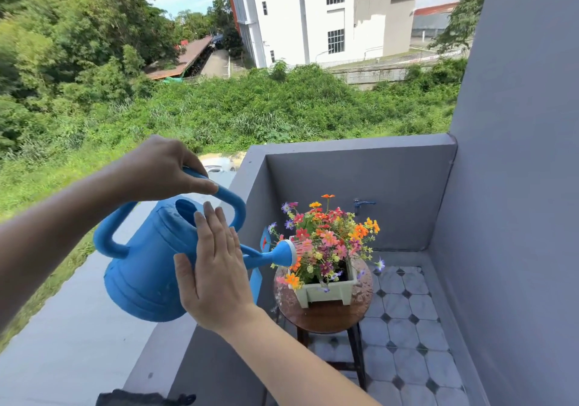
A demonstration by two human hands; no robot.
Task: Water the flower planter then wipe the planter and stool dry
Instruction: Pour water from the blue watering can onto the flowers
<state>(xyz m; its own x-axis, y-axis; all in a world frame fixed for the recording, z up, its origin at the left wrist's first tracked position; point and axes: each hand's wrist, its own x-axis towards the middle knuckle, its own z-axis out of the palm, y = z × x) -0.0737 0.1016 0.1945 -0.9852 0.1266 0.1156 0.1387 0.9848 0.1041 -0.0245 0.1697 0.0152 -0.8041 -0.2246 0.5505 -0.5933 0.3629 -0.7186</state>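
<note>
A blue watering can is tilted to the right, and thin streams of water fall from its rose onto the flowers. My left hand grips its top handle. My right hand lies flat against the can's side, fingers spread. The pale green planter full of orange, pink and purple flowers stands on a round dark wooden stool, whose top is wet with drops.
Grey balcony walls enclose the corner, with a blue tap on the back wall. Tiled floor lies right of the stool. A dark cloth rests on the ledge at the bottom left.
</note>
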